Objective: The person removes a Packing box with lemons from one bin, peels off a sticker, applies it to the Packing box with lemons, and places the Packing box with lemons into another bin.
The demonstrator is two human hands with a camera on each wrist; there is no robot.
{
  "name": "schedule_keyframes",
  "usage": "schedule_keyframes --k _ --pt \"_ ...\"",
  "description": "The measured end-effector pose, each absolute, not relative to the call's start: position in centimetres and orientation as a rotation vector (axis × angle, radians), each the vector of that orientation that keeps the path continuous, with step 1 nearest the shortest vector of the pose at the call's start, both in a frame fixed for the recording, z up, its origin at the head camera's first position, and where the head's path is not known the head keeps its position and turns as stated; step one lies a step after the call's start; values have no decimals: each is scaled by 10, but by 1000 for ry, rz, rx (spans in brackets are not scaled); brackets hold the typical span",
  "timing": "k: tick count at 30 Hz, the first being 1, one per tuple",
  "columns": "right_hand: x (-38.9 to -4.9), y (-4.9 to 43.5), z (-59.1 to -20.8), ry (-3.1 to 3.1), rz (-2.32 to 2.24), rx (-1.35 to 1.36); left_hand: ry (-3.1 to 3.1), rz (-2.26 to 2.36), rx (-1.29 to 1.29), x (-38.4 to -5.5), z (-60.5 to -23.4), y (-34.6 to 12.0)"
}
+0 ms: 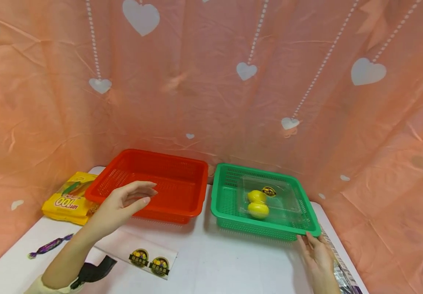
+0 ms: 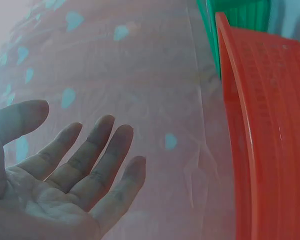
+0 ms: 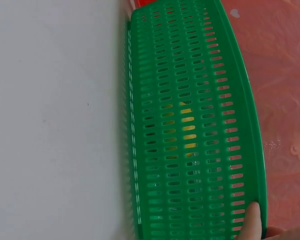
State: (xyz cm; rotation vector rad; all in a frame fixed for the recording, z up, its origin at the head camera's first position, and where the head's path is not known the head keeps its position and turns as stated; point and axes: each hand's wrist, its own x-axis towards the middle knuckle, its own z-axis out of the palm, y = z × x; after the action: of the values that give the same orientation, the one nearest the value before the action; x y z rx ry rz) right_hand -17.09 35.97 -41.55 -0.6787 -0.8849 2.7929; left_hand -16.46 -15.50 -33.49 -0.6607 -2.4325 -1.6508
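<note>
My left hand (image 1: 121,204) hovers over the front left of the red basket (image 1: 187,213), fingers relaxed and slightly bent. Its palm holds nothing in the left wrist view. At the front right corner of the green basket (image 1: 259,232), my right hand (image 1: 317,255) grips the rim. A finger (image 3: 251,222) lies against the basket's outer wall in the right wrist view. Inside the green basket is a clear plastic box (image 1: 286,200) with a black and gold sticker. Two yellow lemons (image 1: 258,210) show in it, and also as yellow through the slots.
A yellow snack bag (image 1: 66,204) leans left of the red basket. Nearer are a purple wrapped candy (image 1: 51,246), a black strip (image 1: 95,269) and a white sheet with round stickers (image 1: 149,261). Clear packaging (image 1: 343,277) lies right of my right hand. A pink curtain (image 1: 211,102) hangs behind.
</note>
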Motion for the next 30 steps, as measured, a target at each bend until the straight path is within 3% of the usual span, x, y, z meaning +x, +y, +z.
schedule_keyframes --k 12,22,30 --pt "-169 369 -410 -869 2790 -713 -2420 -1502 -457 -140 -350 -176" --pt "-167 378 -408 -914 2770 -761 -2664 -883 -547 -161 -379 -107" --pt "-168 376 -408 -1070 2658 -796 -2913 -429 -602 -158 -391 -65"
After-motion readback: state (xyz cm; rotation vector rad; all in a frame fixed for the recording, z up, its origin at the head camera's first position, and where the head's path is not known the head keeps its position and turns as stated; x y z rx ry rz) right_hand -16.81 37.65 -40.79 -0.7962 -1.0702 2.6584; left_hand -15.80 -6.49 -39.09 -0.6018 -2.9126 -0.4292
